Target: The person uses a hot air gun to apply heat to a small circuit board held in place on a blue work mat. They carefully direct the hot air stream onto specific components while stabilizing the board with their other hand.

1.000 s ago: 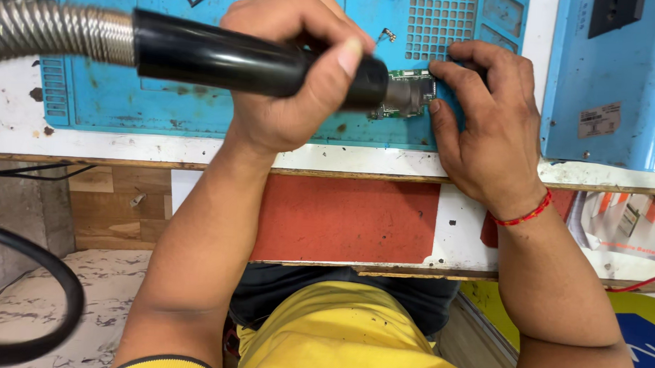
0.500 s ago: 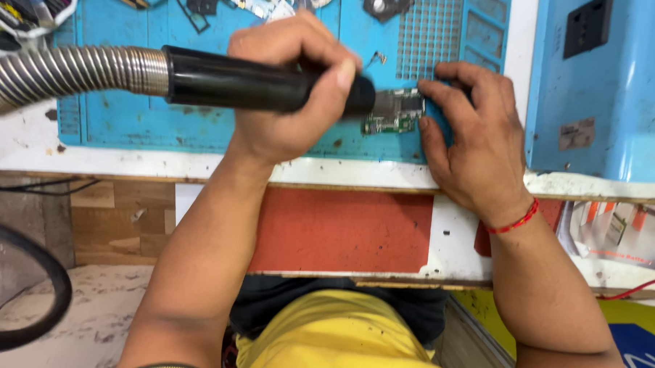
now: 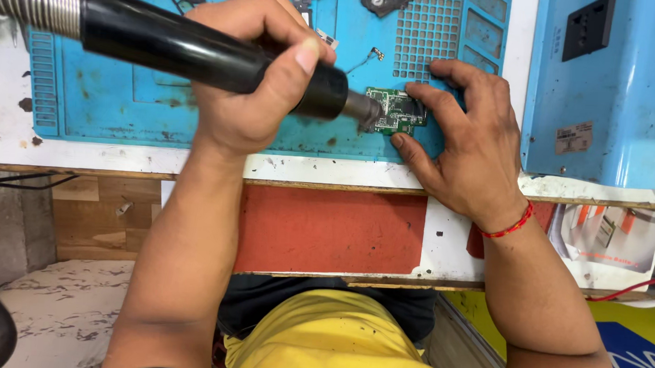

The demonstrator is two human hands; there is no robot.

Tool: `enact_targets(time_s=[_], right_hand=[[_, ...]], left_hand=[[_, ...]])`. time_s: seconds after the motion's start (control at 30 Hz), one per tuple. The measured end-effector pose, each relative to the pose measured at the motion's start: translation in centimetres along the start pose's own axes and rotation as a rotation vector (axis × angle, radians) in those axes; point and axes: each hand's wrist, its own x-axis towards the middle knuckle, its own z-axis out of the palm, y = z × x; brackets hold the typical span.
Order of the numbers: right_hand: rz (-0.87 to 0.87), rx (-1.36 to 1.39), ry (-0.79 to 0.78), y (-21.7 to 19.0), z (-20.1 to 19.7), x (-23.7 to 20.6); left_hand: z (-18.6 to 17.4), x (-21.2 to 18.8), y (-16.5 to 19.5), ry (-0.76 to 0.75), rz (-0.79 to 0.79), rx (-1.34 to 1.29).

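Blue work mat [image 3: 163, 120] covers white bench top. Blue box unit [image 3: 599, 92] stands at right. Left hand [image 3: 255, 87] wraps fist around black hot-air handle [image 3: 201, 53], metal nozzle [image 3: 363, 109] over board. Right hand [image 3: 470, 149] lies flat, fingers spread, fingertips pinning small green circuit board [image 3: 395, 112] on mat.

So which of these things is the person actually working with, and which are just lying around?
In use:
left hand gripping the black hot-air wand
right hand steadying the small green circuit board
blue work mat under the board

Lying about:
dark parts along the mat's far edge
blue box at right
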Motion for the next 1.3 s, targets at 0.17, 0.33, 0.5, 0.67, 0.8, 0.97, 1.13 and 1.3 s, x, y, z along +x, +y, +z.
enact_targets(time_s=[0.17, 0.33, 0.5, 0.67, 0.8, 0.97, 1.13, 1.3], right_hand=[[-0.029, 0.001, -0.009, 0.4, 0.0, -0.2], [-0.012, 0.031, 0.001, 0.5, 0.0, -0.2], [0.033, 0.099, 0.047, 0.2, 0.2, -0.1], [0.006, 0.063, 0.035, 0.4, 0.3, -0.4], [0.022, 0.071, 0.048, 0.5, 0.5, -0.5], [-0.002, 0.031, 0.035, 0.5, 0.5, -0.6], [0.004, 0.041, 0.029, 0.6, 0.5, -0.8], [-0.002, 0.031, 0.029, 0.5, 0.3, -0.7]], left_hand=[[0.3, 0.1, 0.0, 0.043, -0.022, -0.022], [1.6, 0.5, 0.8, 0.035, -0.067, -0.119], [2.3, 0.4, 0.7, -0.004, -0.001, -0.069], [2.4, 0.3, 0.9, 0.045, -0.047, -0.002], [2.5, 0.4, 1.3, 0.104, -0.114, -0.02], [2.6, 0.1, 1.2, 0.181, -0.139, 0.122], [2.6, -0.3, 0.9, 0.084, -0.13, 0.029], [2.5, -0.1, 0.7, 0.04, -0.115, -0.12]])
